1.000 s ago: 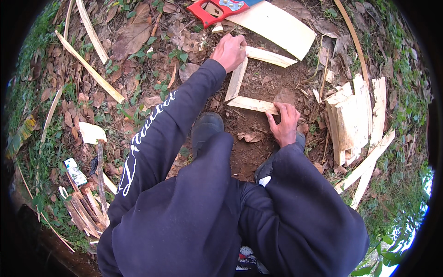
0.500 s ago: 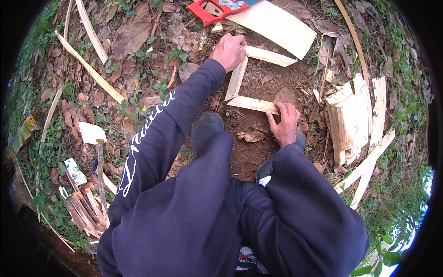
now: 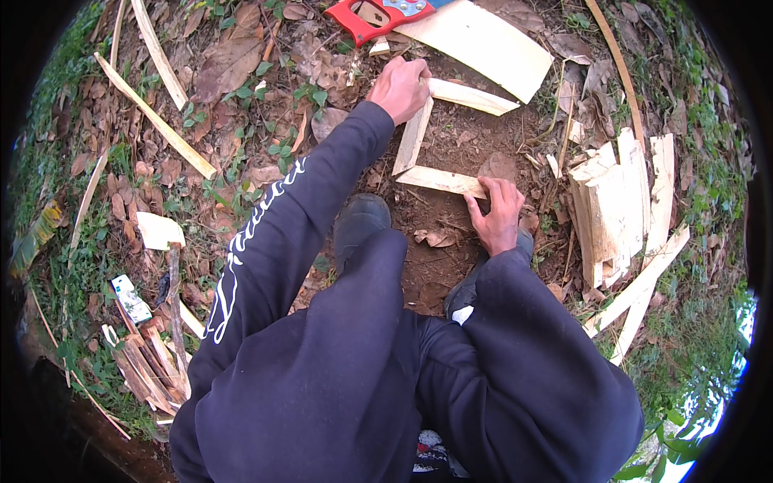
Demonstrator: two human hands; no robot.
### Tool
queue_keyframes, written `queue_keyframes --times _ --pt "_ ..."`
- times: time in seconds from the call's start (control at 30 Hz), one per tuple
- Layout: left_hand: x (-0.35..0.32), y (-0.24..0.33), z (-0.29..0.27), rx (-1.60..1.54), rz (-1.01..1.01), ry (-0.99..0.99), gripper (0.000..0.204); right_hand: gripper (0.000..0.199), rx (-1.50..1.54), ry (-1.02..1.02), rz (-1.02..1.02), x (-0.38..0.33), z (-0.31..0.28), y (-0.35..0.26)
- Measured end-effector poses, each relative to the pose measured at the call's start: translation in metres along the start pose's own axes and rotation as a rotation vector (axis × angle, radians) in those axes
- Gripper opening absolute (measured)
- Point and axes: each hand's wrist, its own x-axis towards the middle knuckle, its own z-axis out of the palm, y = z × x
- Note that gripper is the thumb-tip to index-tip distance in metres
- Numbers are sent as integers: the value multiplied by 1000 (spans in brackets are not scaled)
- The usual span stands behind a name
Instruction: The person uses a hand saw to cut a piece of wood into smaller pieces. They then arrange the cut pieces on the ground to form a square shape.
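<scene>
Three short pale wooden strips lie on the soil like a square with its right side open. My left hand [image 3: 400,90] is closed at the far left corner, where the far strip [image 3: 473,97] meets the left strip [image 3: 413,137]; its fingertips are partly hidden. The near strip [image 3: 439,179] runs from the left strip's lower end to my right hand [image 3: 495,216]. Thumb and fingers of that hand pinch its right end.
Beyond the strips lie a red-handled handsaw [image 3: 378,18] and a wide pale board [image 3: 483,50]. Split wood pieces [image 3: 612,209] are stacked at right. At left are long thin slats [image 3: 157,117], a wooden-handled tool [image 3: 175,298] and a wood bundle [image 3: 149,366]. My boots [image 3: 360,225] flank bare soil.
</scene>
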Motion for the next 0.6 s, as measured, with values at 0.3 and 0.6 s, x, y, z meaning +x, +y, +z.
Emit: queue_keyframes --times 0.3,0.6 --pt "0 0 2 8 -7 17 23 42 17 17 2 1 -2 -2" --pt "-2 -3 0 -30 32 41 20 43 215 -72 409 -8 -12 -10"
